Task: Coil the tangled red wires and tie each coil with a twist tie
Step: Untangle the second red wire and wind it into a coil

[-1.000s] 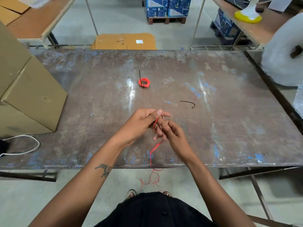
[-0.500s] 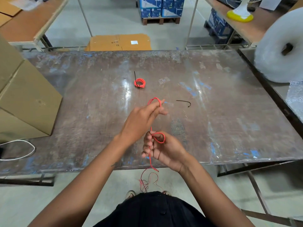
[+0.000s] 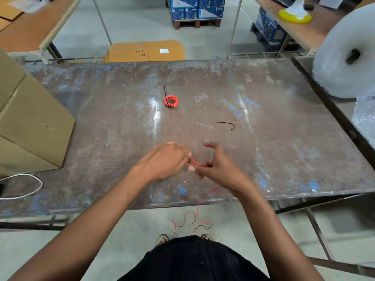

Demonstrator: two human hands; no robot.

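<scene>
Both hands pinch one red wire stretched between them: left hand curled on it, right hand gripping, index finger raised; beyond them lies a tied coil

On the counter we see a tied coil at centre, a loose tie to its right (nearer us), a box far left, and a wrap roll far right.
</scene>
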